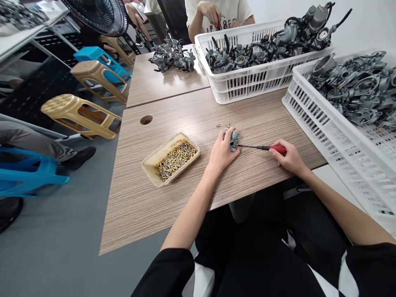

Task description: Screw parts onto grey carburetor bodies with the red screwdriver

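My left hand [223, 149] is closed round a small grey metal carburetor body [234, 141] on the wooden table [130, 206]. In my right hand [289, 156] is a screwdriver [276, 149] with a red handle and a black shaft. Its tip meets the right side of the carburetor body; the exact spot is too small to make out. A few small brass screws or jets [228, 124] lie just beyond my left hand. To the left of that hand sits a yellowed plastic tray [149, 161] holding many small brass and silver parts.
A white crate [222, 93] of carburetors stands at the back, another white crate [328, 128] of metal bodies at the right. Carburetors [173, 55] are piled at the back left. Across the table a person [216, 16] works. Stools [78, 113] and a fan [99, 14] are left.
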`<state>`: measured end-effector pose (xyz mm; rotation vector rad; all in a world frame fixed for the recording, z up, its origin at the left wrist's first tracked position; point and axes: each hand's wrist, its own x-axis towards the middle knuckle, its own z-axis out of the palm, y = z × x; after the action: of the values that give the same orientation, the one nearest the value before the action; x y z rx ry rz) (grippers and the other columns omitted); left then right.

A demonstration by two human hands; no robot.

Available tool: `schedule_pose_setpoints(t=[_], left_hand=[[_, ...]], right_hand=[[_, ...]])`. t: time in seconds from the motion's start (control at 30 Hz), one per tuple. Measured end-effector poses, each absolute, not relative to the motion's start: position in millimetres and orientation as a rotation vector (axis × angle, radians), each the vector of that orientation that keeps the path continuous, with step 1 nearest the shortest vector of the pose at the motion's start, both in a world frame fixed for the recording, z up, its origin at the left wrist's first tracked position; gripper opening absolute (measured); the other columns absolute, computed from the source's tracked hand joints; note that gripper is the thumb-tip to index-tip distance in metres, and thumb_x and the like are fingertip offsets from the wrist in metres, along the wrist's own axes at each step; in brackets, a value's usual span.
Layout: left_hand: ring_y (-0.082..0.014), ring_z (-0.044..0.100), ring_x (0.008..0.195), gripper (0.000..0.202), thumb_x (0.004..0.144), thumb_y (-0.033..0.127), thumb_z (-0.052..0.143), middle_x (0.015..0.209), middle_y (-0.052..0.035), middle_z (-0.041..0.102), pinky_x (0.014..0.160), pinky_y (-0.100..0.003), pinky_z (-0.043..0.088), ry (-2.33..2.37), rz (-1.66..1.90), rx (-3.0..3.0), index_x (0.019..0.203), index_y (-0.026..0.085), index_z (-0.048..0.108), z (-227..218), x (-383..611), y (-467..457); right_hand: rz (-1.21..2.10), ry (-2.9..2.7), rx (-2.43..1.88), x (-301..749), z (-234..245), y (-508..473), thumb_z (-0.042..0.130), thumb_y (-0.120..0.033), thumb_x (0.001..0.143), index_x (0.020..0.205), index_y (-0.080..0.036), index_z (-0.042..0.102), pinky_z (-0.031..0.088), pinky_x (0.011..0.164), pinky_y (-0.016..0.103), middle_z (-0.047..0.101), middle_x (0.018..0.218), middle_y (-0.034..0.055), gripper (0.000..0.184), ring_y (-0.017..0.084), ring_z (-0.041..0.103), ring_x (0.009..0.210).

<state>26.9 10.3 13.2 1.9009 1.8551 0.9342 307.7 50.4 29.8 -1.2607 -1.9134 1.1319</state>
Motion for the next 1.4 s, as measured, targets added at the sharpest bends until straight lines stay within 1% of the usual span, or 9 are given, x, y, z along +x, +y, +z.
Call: schedule_pose_setpoints(t=[0.13, 0.37, 0.67, 0.9, 1.4], left_hand=[[-0.0323, 0.065, 0.126, 0.077, 0.087, 0.023, 0.075, 0.143, -0.0128, 0.056, 0.105, -0.047, 0.059, 1.859, 0.926, 1.908, 0.157, 0.027, 0.044, 13.1, 26.3, 10.7], [-0.0309, 0.066, 0.124, 0.076, 0.087, 0.023, 0.075, 0.141, -0.0115, 0.056, 0.103, -0.046, 0.060, 1.858, 0.934, 1.923, 0.156, 0.029, 0.043, 12.3, 26.3, 10.9], [-0.0309, 0.066, 0.124, 0.076, 0.087, 0.023, 0.075, 0.141, -0.0118, 0.056, 0.103, -0.045, 0.060, 1.867, 0.926, 1.921, 0.156, 0.028, 0.044, 13.7, 26.7, 10.4], [-0.0311, 0.065, 0.124, 0.076, 0.087, 0.023, 0.074, 0.141, -0.0120, 0.056, 0.103, -0.045, 0.060, 1.857, 0.930, 1.922, 0.157, 0.029, 0.044, 13.5, 26.5, 10.4], [-0.0306, 0.064, 0.125, 0.076, 0.087, 0.023, 0.074, 0.141, -0.0120, 0.056, 0.104, -0.044, 0.058, 1.849, 0.932, 1.919, 0.156, 0.028, 0.043, 12.7, 26.2, 10.9]], right_hand=[[1.133, -1.910, -1.271, 307.8, 29.8, 49.7, 0.075, -0.061, 0.092, 0.091, -0.025, 0.060, 0.046, 0.048, 0.034, 0.057, 0.063, -0.0027, 0.039, 0.018, 0.058, 0.045], [1.134, -1.916, -1.248, 308.7, 29.5, 49.5, 0.073, -0.057, 0.095, 0.091, -0.025, 0.061, 0.046, 0.047, 0.033, 0.058, 0.066, -0.0025, 0.035, 0.018, 0.059, 0.045], [1.134, -1.916, -1.236, 310.6, 24.8, 50.9, 0.073, -0.055, 0.096, 0.092, -0.025, 0.062, 0.047, 0.048, 0.033, 0.059, 0.067, -0.0025, 0.033, 0.018, 0.059, 0.045], [1.129, -1.911, -1.246, 309.1, 27.4, 50.7, 0.074, -0.059, 0.093, 0.090, -0.025, 0.061, 0.046, 0.046, 0.033, 0.057, 0.064, -0.0029, 0.037, 0.017, 0.058, 0.044], [1.134, -1.914, -1.243, 308.7, 29.9, 49.6, 0.073, -0.058, 0.094, 0.089, -0.025, 0.060, 0.046, 0.048, 0.034, 0.057, 0.065, -0.0033, 0.036, 0.017, 0.058, 0.045]])
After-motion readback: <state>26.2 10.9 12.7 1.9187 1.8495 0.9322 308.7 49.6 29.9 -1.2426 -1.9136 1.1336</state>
